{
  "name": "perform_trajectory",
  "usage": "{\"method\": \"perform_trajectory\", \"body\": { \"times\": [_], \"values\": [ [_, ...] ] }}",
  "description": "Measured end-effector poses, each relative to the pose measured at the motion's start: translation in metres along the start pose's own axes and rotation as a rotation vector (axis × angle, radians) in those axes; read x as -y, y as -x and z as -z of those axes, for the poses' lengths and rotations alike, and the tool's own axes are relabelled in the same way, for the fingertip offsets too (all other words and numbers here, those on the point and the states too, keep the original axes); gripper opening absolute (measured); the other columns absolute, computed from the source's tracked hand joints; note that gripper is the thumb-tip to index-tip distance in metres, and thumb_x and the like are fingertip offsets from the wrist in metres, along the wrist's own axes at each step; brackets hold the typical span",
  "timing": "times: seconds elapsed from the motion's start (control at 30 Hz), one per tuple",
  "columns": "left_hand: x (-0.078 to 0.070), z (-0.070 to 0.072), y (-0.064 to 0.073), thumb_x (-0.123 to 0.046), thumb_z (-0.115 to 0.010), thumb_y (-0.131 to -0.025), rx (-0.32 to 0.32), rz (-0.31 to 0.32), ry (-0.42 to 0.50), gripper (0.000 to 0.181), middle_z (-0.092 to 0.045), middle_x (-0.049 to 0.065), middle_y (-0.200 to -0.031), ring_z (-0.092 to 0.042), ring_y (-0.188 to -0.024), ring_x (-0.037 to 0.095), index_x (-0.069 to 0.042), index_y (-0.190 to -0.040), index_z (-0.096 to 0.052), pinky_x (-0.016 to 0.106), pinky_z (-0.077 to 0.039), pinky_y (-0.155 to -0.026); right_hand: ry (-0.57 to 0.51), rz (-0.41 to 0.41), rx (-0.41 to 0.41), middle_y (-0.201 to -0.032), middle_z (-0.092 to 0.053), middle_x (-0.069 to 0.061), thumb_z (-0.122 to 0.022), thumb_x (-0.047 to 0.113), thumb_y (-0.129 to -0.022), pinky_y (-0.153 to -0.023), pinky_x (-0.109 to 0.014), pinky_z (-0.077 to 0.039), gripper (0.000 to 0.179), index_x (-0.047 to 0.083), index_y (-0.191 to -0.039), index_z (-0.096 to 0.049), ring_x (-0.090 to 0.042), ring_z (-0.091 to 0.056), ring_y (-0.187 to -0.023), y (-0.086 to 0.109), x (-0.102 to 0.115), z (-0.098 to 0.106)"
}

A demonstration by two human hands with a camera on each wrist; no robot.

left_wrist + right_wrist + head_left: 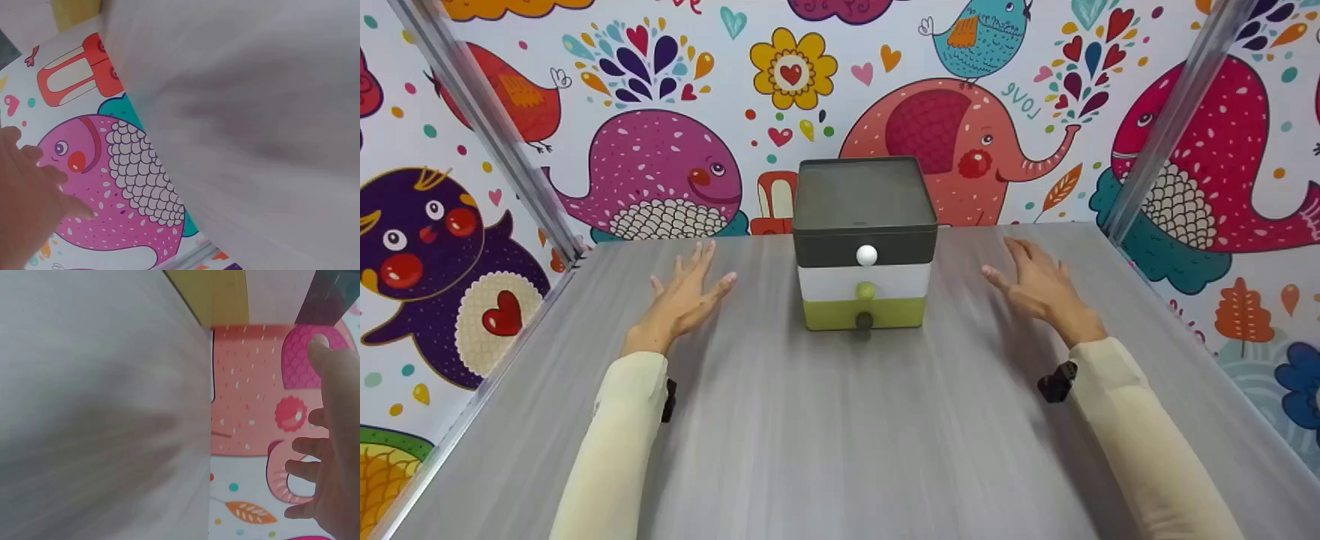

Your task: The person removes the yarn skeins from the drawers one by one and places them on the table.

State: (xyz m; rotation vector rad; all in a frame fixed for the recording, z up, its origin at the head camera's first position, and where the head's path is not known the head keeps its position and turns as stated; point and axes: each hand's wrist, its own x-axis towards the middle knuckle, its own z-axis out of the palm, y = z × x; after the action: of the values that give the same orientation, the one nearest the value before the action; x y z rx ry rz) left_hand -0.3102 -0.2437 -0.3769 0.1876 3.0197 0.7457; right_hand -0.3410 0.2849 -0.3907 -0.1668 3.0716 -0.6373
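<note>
A small stacked drawer box stands toward the back of the table, with a dark grey top section, a white middle and an olive-green bottom. Its front carries a white knob, a green knob and a dark knob, one per tier. My left hand is spread to the left of the box, apart from it and holding nothing. On the other side, my right hand is likewise spread and holds nothing. In the right wrist view, part of the box shows beyond the thumb.
The grey table reaches back to a patterned wall with cartoon animals. Metal posts rise at the back left and back right. Each sleeve has a black wrist device, such as the right one.
</note>
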Motion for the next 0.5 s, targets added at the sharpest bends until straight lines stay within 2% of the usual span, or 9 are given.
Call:
{"method": "perform_trajectory", "body": {
  "times": [0.13, 0.23, 0.33, 0.5],
  "values": [
    [-0.004, 0.000, -0.003, -0.074, -0.027, -0.097, -0.007, -0.001, 0.110, 0.088, 0.002, 0.010, -0.170, 0.004, -0.154, 0.045, -0.021, -0.163, -0.001, 0.073, 0.014, -0.115, -0.010, 0.008, -0.027, -0.162, -0.022, -0.026, -0.038, 0.081, -0.087, -0.118, -0.074, -0.008, 0.104, 0.007, -0.159, -0.023, -0.050, -0.017, -0.149, 0.007, 0.008, -0.003],
    [-0.009, 0.000, -0.006, -0.068, -0.028, -0.100, -0.032, -0.018, 0.236, 0.081, -0.010, 0.011, -0.170, -0.009, -0.156, 0.041, -0.021, -0.163, -0.008, 0.066, 0.000, -0.123, -0.010, 0.001, -0.037, -0.159, -0.031, -0.025, -0.037, 0.080, -0.088, -0.118, -0.072, -0.018, 0.100, 0.008, -0.155, -0.033, -0.050, -0.026, -0.147, 0.012, 0.016, -0.004],
    [-0.015, -0.001, -0.010, -0.065, -0.028, -0.101, -0.065, -0.030, 0.348, 0.077, -0.020, 0.012, -0.168, -0.020, -0.154, 0.038, -0.021, -0.162, -0.013, 0.060, -0.014, -0.125, -0.027, -0.008, -0.033, -0.157, -0.038, -0.024, -0.036, 0.080, -0.088, -0.116, -0.072, -0.023, 0.096, 0.008, -0.152, -0.041, -0.050, -0.032, -0.144, 0.018, 0.025, -0.005],
    [-0.025, 0.002, -0.014, -0.067, -0.027, -0.101, -0.110, -0.003, 0.409, 0.075, -0.025, 0.012, -0.166, -0.025, -0.153, 0.037, -0.023, -0.161, -0.021, 0.059, -0.019, -0.124, -0.094, -0.021, -0.003, -0.154, -0.044, -0.020, -0.039, 0.081, -0.087, -0.115, -0.069, -0.030, 0.096, 0.008, -0.148, -0.046, -0.045, -0.037, -0.142, 0.025, 0.038, -0.006]
  ]
}}
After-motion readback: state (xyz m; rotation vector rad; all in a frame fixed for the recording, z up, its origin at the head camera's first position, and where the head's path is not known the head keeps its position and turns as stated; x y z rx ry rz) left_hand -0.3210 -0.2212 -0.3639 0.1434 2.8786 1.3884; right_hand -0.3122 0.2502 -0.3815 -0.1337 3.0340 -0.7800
